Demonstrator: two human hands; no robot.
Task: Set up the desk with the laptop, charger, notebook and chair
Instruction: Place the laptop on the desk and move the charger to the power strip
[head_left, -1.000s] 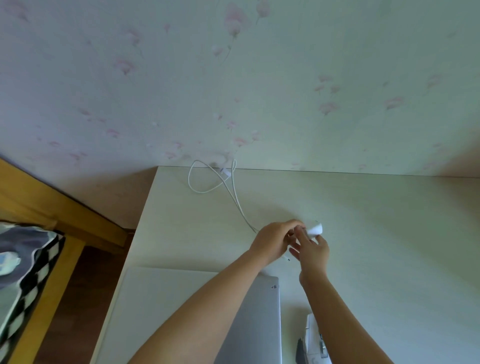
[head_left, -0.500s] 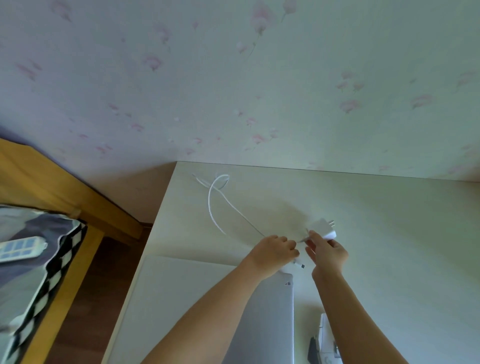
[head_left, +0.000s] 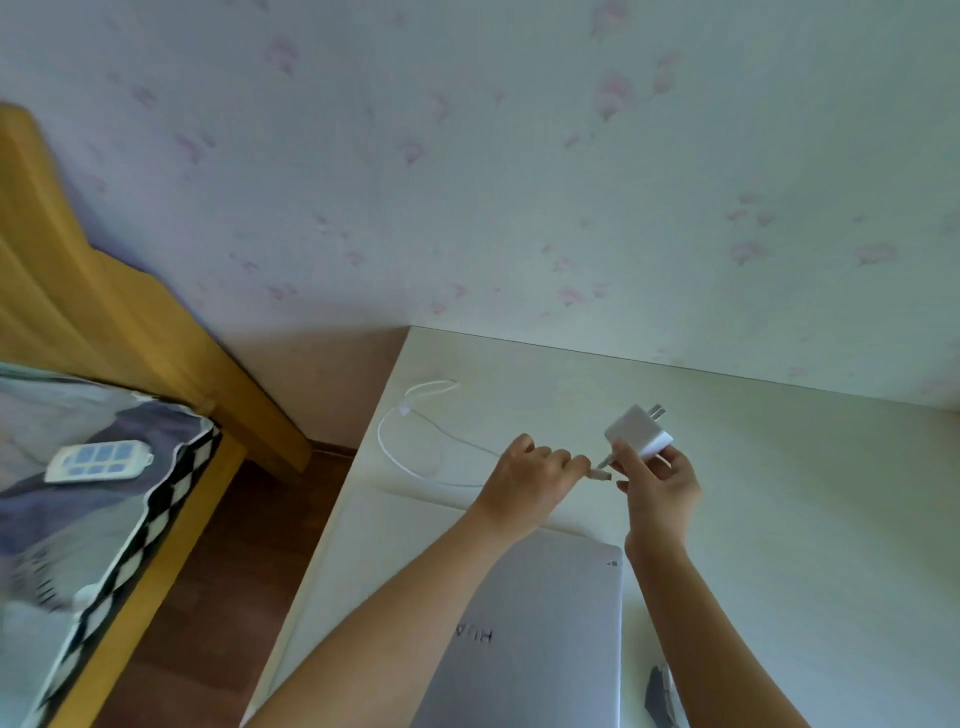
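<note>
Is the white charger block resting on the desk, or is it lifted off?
Apart. The head view shows the right hand holding the charger block above the desk, prongs pointing up and away.

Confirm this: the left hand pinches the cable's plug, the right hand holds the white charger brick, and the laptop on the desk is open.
Not quite. The head view shows the laptop closed, lid down, on the desk. The left hand does pinch the cable's plug, and the right hand holds the white charger brick.
</note>
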